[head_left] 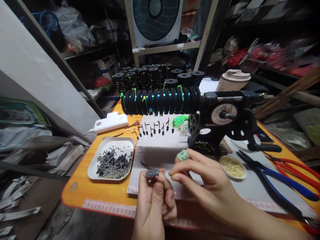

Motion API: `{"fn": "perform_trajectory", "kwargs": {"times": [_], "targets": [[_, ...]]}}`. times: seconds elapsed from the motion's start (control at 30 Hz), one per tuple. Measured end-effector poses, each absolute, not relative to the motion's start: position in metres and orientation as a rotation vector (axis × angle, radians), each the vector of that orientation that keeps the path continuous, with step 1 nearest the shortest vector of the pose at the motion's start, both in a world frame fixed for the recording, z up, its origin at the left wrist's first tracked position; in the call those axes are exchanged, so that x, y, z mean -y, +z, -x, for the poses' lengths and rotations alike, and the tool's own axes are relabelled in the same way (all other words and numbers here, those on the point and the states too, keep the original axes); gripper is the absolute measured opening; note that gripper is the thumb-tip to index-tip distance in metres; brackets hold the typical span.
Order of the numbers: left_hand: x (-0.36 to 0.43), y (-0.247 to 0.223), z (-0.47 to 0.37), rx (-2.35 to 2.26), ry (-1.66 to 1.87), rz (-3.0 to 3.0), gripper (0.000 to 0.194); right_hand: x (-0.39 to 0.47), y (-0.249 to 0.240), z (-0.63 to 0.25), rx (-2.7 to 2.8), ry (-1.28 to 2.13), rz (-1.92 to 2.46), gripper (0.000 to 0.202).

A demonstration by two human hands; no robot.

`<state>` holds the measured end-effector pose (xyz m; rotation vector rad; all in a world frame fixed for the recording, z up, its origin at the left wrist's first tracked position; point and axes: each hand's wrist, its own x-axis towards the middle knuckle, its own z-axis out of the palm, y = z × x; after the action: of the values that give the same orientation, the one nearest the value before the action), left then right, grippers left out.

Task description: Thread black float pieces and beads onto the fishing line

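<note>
My left hand (155, 200) is closed around a bundle of small dark grey beaded pieces (152, 172), with a bit of orange at its right end. Close by on the right, my right hand (200, 180) has its thumb and index finger pinched together; what is between the tips is too small to make out. A green lump (183, 155) sits by the fingers of my right hand. Beyond both hands, small dark pieces with stems (155, 128) stand in a row on white paper (160, 155).
A winding machine (223, 113) carries a black ridged spool (160, 101). White tray (93, 166) of small parts at left; bowl (233, 167) of gold bits, blue pliers (275, 178) and red pliers (297, 166) at right. Behind are black spools (152, 78) and a lidded cup (233, 81).
</note>
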<state>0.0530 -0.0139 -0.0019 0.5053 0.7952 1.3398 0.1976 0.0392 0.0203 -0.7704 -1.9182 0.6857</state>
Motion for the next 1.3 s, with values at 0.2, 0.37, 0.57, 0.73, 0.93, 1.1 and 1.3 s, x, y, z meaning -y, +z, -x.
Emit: {"fn": "perform_trajectory", "kwargs": {"times": [0.2,0.37,0.57,0.73,0.93,1.1,1.3], "targets": [[0.015,-0.005,-0.058,-0.846,1.301,-0.558,0.037,-0.039,0.019,-0.196,1.778,0.794,0.829,0.010],[0.019,-0.003,-0.067,-1.118,1.345,-0.689,0.037,-0.036,0.017,-0.192,1.796,0.759,0.787,0.011],[0.020,-0.004,-0.071,-1.239,1.373,-0.751,0.034,-0.035,0.019,-0.193,1.905,0.570,0.733,0.013],[0.024,-0.011,-0.075,-1.136,1.407,-0.509,0.039,-0.034,0.019,-0.192,1.894,0.656,0.758,0.011],[0.022,-0.010,-0.065,-1.040,1.507,-0.380,0.035,-0.035,0.019,-0.194,1.959,0.670,0.656,0.015],[0.016,-0.009,-0.057,-0.950,1.721,-0.668,0.028,-0.035,0.019,-0.194,2.013,0.685,0.681,0.015],[0.016,-0.012,-0.053,-0.997,1.743,-0.739,0.023,-0.034,0.017,-0.192,2.105,0.646,0.674,0.015]]}}
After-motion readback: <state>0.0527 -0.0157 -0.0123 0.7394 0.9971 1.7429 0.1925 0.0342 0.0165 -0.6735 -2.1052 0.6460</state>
